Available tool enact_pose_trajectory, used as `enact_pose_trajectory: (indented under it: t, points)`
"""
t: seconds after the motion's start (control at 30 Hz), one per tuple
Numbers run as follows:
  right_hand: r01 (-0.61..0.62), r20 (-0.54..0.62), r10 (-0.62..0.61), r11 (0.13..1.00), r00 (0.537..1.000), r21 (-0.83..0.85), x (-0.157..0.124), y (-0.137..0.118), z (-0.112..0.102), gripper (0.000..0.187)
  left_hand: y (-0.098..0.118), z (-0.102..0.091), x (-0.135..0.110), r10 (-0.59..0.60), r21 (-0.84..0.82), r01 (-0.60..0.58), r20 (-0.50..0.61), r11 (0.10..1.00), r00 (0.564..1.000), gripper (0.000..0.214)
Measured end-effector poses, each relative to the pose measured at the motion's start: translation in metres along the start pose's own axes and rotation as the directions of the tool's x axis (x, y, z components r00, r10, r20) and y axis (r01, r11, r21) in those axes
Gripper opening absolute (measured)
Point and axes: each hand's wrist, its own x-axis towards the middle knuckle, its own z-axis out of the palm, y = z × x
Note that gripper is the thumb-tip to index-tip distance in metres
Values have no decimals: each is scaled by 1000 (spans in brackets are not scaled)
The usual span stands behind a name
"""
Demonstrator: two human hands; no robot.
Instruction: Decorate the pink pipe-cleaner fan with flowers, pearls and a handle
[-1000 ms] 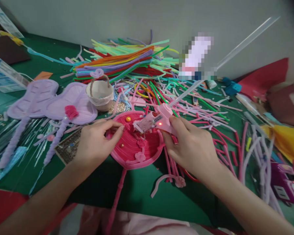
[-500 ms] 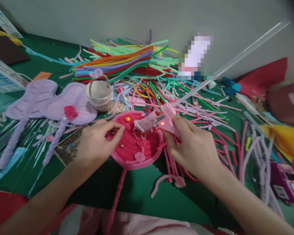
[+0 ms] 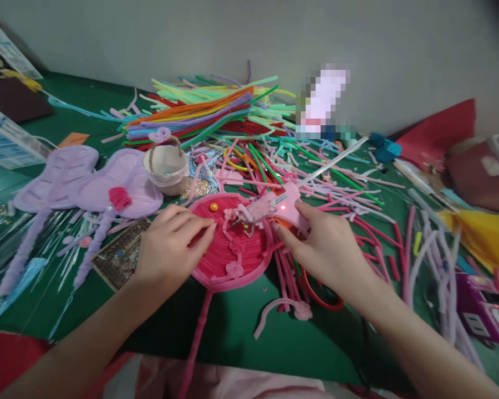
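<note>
The pink glue gun point(image 3: 289, 198), gripped by the right hand point(image 3: 330, 238), is pointed leftward over the red fan point(image 3: 212, 261), toward the left hand point(image 3: 172, 241), pinched narrow at the fan's left edge, contents unclear.

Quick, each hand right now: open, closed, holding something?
Left hand: closed in a pinch over the red fan; can't tell whether it holds anything small.
Right hand: closed, holding the pink glue gun.
</note>
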Motion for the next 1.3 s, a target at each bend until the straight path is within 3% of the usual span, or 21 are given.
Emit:
enact_pose_trajectory:
  t: [0.1, 0.23, 0.37, 0.53, 0.7, 0.9, 1.13, 1.3]
  points:
    - [43, -9, -43, 999, 999, -6, 1, -2, 4, 20, 1, 1, 0, -71, -8, 71, -10, 997, 997, 12]
    - [107, -16, -108, 994, 994, -34, 0, -2, 6, 18, 2, 0, 1, -72, -20, 72, 2, 997, 997, 13]
    - [10, -37, -10, 1000, 999, 4, 0, -1, -1, 23, 2, 0, 2, -21, -28, 21, 8, 999, 1000, 12]
    - [-123, 48, 118, 987, 992, 108, 6, -2, -11, 32, 0, 1, 1, 66, -14, -66, 36, 998, 997, 13]
    - [-163, 76, 153, 973, 985, 161, 10, 1, -11, 35, -2, 4, -5, 127, -7, -127, 115, 992, 985, 13]
    - [-180, 117, 160, 967, 980, 182, 9, 4, -8, 37, -2, 8, -6, 136, -7, -136, 124, 991, 983, 13]
    - [-216, 139, 185, 942, 973, 258, 12, 16, -11, 38, 7, -2, -7, 51, -103, -45, 50, 994, 997, 17]
    - [-321, 296, 205, 844, 933, 430, 18, 31, -10, 39, 6, 0, -11, 100, -54, -92, 159, 994, 982, 21]
